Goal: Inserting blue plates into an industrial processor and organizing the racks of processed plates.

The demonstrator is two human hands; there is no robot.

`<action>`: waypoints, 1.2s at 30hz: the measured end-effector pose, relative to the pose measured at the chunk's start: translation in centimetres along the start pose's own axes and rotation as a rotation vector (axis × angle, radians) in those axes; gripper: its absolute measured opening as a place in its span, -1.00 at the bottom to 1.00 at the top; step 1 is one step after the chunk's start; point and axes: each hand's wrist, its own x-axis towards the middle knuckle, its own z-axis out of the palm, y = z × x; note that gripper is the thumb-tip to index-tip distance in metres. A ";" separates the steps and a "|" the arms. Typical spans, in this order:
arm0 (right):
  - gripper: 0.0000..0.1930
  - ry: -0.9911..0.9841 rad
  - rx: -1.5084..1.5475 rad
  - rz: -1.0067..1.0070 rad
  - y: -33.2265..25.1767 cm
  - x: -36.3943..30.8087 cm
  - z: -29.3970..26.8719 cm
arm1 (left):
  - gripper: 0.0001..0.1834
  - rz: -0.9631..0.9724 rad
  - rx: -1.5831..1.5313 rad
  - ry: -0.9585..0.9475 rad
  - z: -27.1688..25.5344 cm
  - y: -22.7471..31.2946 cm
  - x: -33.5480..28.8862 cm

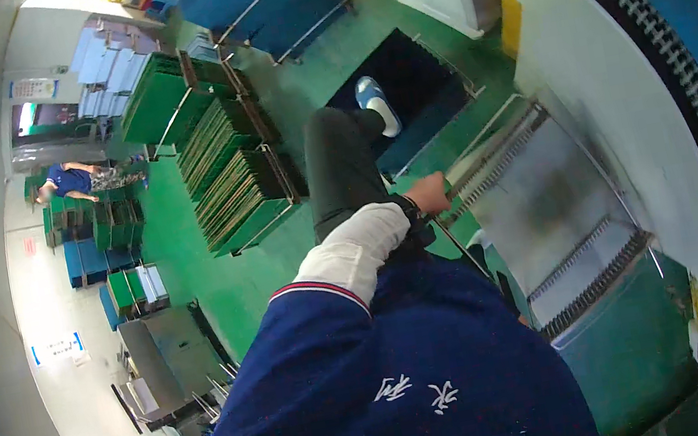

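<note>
My left hand [429,194], at the end of a white cuff and dark wristband, is closed around the near corner of a metal rack [502,158]. Toothed, spring-like strips [597,286] line the rack's edges. A grey, smudged flat panel [541,193] lies between those strips. Only a small sliver of skin shows by the rack's lower left edge, perhaps my right hand [524,320]; its fingers are hidden behind my navy jacket.
A large pale machine [596,81] with a long coiled strip [663,41] stands on the right. Carts of upright green boards [236,186] stand ahead left. My shoe [375,101] is on a dark mat [431,101]. A person [71,179] is at the far left.
</note>
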 end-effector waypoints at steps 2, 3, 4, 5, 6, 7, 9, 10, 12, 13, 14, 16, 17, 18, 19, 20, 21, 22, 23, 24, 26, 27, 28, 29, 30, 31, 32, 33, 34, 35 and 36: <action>-0.50 0.000 -0.017 0.001 0.0 0.1 -0.3 | -0.42 -0.001 -0.013 -0.019 0.2 -0.4 0.1; -0.50 0.001 -0.026 0.000 0.1 0.3 -0.5 | -0.41 0.003 -0.008 -0.017 0.5 -0.7 0.4; -0.51 0.002 -0.037 -0.002 0.2 0.3 -0.6 | -0.41 0.008 -0.001 -0.015 0.8 -1.2 0.6; -0.51 0.005 -0.039 -0.005 0.2 0.4 -0.9 | -0.39 0.005 0.016 -0.034 0.9 -1.3 1.3; -0.51 0.005 -0.039 -0.003 0.2 0.4 -0.9 | -0.37 0.003 0.035 -0.057 0.9 -1.3 1.8; -0.51 0.005 -0.040 -0.005 0.2 0.5 -0.9 | -0.35 0.000 0.053 -0.080 0.9 -1.4 2.1; -0.51 0.007 -0.041 -0.004 0.4 0.9 -1.0 | -0.29 0.013 0.046 -0.020 0.8 -0.6 1.7; -0.51 0.006 -0.047 -0.015 0.5 1.0 -1.1 | -0.28 0.021 0.041 0.002 1.2 -1.0 1.8; -0.51 0.006 -0.052 -0.028 0.6 1.4 -1.2 | -0.27 0.016 0.042 -0.025 0.7 -0.8 2.0; -0.52 0.004 -0.057 -0.033 0.7 1.6 -1.3 | -0.27 0.039 0.018 -0.029 0.7 -0.9 2.3; -0.52 0.007 -0.057 -0.038 0.7 1.6 -1.3 | -0.27 0.063 -0.003 -0.034 0.5 -0.9 2.5; -0.52 0.006 -0.059 -0.056 0.7 1.9 -1.4 | -0.27 0.082 -0.031 0.000 0.3 -0.6 3.1; -0.52 0.004 -0.057 -0.061 0.7 1.9 -1.4 | -0.28 0.077 -0.038 0.032 -0.1 0.4 2.9; -0.52 0.004 -0.060 -0.067 0.8 1.9 -1.5 | -0.28 0.072 -0.044 0.065 -0.4 1.1 2.7; -0.52 0.002 -0.060 -0.076 0.9 2.0 -1.5 | -0.29 0.065 -0.050 0.084 -0.3 1.4 3.0; -0.52 0.004 -0.064 -0.088 1.1 2.2 -1.7 | -0.31 0.059 -0.060 0.107 -0.1 1.7 3.2; -0.52 0.004 -0.065 -0.100 1.3 2.2 -1.8 | -0.32 0.053 -0.070 0.129 0.2 2.2 3.4; -0.53 0.003 -0.069 -0.114 1.6 2.2 -2.0 | -0.33 0.042 -0.071 0.140 0.4 2.6 3.7; -0.53 0.007 -0.068 -0.132 1.7 2.3 -2.1 | -0.34 0.031 -0.070 0.153 0.4 3.1 3.9; -0.53 0.009 -0.068 -0.153 2.0 2.3 -2.3 | -0.35 0.019 -0.070 0.165 0.5 3.5 4.0; -0.53 0.012 -0.062 -0.204 2.7 2.1 -2.8 | -0.36 0.001 -0.094 0.222 1.0 4.2 4.1; -0.53 0.016 -0.053 -0.248 3.2 1.9 -3.2 | -0.36 -0.009 -0.106 0.252 1.2 4.4 4.1; -0.53 0.021 -0.041 -0.308 3.9 1.7 -3.8 | -0.35 -0.021 -0.105 0.261 1.3 4.3 4.1; -0.53 0.033 -0.026 -0.397 4.5 1.4 -4.8 | -0.34 -0.027 -0.105 0.268 1.4 4.4 4.3; -0.53 0.031 -0.040 -0.491 4.9 1.3 -6.4 | -0.33 -0.033 -0.106 0.278 1.4 4.5 4.5; -0.54 0.001 -0.103 -0.530 4.7 1.2 -8.3 | -0.33 -0.037 -0.109 0.264 1.3 4.7 4.8; -0.59 -0.045 -0.207 -0.425 2.6 -0.5 -13.3 | -0.33 -0.037 -0.113 0.247 1.3 4.8 5.3; -0.64 -0.105 -0.324 -0.331 0.5 -2.5 -18.7 | -0.32 -0.043 -0.119 0.231 1.1 4.9 5.6; -0.68 0.086 -0.168 -0.083 1.2 -3.1 -21.0 | -0.29 -0.060 -0.151 0.200 1.1 4.8 5.3; -0.69 0.274 0.001 0.167 2.1 -2.9 -22.1 | -0.27 -0.073 -0.176 0.166 0.9 4.7 5.1; -0.56 0.496 0.116 0.064 6.0 -1.8 -21.5 | -0.24 -0.082 -0.200 0.126 0.8 4.6 5.1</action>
